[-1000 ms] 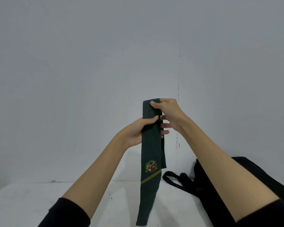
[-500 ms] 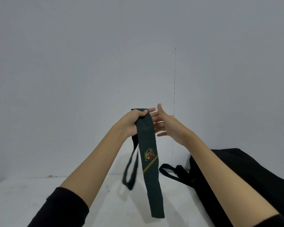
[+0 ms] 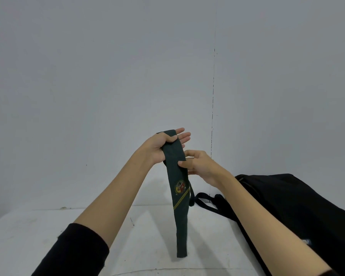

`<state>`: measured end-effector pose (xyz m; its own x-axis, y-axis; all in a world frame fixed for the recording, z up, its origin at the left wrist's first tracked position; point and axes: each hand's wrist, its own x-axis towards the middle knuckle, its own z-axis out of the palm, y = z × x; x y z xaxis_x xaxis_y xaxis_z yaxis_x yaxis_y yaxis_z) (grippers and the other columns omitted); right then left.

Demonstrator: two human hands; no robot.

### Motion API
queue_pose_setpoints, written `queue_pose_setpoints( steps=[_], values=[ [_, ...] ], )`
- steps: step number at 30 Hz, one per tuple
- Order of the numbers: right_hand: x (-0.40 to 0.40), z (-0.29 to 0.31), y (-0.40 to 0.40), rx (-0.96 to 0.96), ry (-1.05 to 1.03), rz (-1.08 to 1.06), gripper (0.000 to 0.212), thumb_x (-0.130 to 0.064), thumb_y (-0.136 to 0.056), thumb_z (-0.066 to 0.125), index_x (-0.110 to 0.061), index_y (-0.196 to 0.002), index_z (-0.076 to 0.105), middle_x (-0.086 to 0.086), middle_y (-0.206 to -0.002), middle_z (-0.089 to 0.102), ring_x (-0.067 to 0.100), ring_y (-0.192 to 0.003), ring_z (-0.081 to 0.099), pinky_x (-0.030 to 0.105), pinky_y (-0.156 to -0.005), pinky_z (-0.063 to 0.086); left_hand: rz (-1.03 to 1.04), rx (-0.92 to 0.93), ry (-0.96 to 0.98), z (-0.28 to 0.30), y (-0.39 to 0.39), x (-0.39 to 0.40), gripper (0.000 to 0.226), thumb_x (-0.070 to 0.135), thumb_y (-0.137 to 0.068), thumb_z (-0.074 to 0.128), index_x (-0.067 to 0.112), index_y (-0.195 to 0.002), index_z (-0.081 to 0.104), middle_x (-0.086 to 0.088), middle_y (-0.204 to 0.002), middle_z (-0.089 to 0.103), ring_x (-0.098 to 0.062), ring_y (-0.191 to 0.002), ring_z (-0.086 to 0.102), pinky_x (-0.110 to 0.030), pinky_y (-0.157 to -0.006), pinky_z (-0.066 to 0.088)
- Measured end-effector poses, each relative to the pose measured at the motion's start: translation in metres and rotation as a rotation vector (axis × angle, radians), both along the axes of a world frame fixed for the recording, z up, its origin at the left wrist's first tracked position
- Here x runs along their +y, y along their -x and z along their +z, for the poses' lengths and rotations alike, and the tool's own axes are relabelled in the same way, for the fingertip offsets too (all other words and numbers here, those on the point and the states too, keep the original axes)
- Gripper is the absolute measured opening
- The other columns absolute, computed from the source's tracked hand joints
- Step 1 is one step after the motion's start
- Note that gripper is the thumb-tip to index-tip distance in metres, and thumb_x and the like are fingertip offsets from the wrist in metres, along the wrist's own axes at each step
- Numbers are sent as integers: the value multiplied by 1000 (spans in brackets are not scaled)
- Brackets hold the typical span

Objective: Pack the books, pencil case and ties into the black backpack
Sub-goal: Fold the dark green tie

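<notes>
– Where's the tie (image 3: pixel 177 177)?
– Draped over your left hand (image 3: pixel 161 147), thumb pinning it, above the bench (image 3: pixel 48 232). Your right hand (image 3: pixel 197 166) pinches it lower down. The black backpack (image 3: pixel 299 212) lies right.

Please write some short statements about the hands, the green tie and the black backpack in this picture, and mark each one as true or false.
1. The left hand holds the top of the green tie, thumb pressed on its front. True.
2. The tie lies folded flat on the white table. False: it hangs down from the hands, its lower end just above or at the table.
3. The right hand pinches the tie below the left hand's grip. True.
4. The black backpack is at the person's left side. False: it lies at the right, on the table.
5. The tie is plain. False: it shows a crest and a diagonal yellow stripe.
</notes>
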<state>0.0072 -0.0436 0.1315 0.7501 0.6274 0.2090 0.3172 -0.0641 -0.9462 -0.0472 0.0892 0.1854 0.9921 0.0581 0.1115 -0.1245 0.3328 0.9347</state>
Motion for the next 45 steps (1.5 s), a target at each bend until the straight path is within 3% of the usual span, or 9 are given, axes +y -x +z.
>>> queue_pose_setpoints(
  steps=[5, 10, 17, 21, 27, 32, 35, 40, 45],
  values=[
    [1, 5, 3, 41, -88, 57, 38, -33, -90, 61, -2, -112, 62, 10, -104, 71, 23, -94, 66, 34, -90, 50, -10, -10, 33, -5, 0, -6, 35, -7, -97, 33, 2, -127, 50, -13, -137, 52, -21, -118, 54, -28, -90, 47],
    [2, 1, 2, 24, -76, -26, 19, -23, -93, 59, -6, -101, 61, 8, -98, 69, 22, -89, 63, 30, -81, 50, 49, -35, -88, -11, -3, -8, 41, -12, -95, 33, -1, -131, 48, -13, -139, 51, -22, -128, 48, -28, -87, 47],
    [0, 2, 2, 52, -85, 31, 32, -26, -91, 61, 1, -109, 64, 11, -100, 70, 21, -87, 66, 29, -79, 53, 19, -39, -132, -14, 1, -8, 37, -10, -95, 37, 1, -127, 52, -11, -135, 54, -21, -123, 52, -28, -90, 47],
    [0, 3, 4, 26, -121, -17, 27, -23, -93, 57, -2, -109, 66, 7, -93, 71, 18, -80, 65, 24, -69, 50, 54, -33, -472, -17, 2, 1, 22, 22, -99, 48, 12, -112, 63, -8, -120, 65, -25, -115, 59, -35, -97, 49],
    [-10, 25, 7, -56, -118, 30, 32, -23, -93, 57, 6, -106, 64, 11, -91, 67, 23, -84, 61, 36, -85, 48, -70, 59, -670, -40, 24, 10, 65, 64, -92, 25, 17, -119, 61, -2, -115, 69, -18, -106, 65, -31, -94, 48],
    [-12, 34, 12, -48, -105, 78, 19, -19, -91, 57, -9, -76, 64, 3, -71, 57, 18, -69, 52, 28, -70, 41, 316, -138, -684, -50, 38, 11, 55, 54, -93, 39, 9, -67, 57, -2, -66, 63, -13, -63, 62, -23, -57, 48],
    [-13, 36, 13, -44, -129, 87, 28, -18, -92, 55, -17, -65, 61, -7, -62, 57, 9, -60, 51, 23, -62, 37, 543, -334, -507, -59, 29, 11, 32, 44, -94, 45, 16, -81, 50, 2, -78, 54, -9, -73, 55, -26, -65, 48],
    [-14, 41, 16, -23, -171, 95, 22, -18, -90, 53, -14, -70, 61, -1, -69, 58, 14, -65, 53, 27, -67, 41, 146, -319, -441, -81, 12, -2, 44, 40, -85, 64, 24, -123, 46, 3, -114, 64, -8, -104, 62, -28, -91, 50],
    [-13, 44, 15, 35, -212, 19, 19, -20, -89, 50, -8, -74, 52, 5, -62, 53, 21, -57, 51, 31, -69, 44, 195, -240, -525, -99, 8, -20, 14, 7, -95, 50, 17, -92, 60, 6, -72, 65, -7, -69, 63, -18, -69, 49]
  ],
)
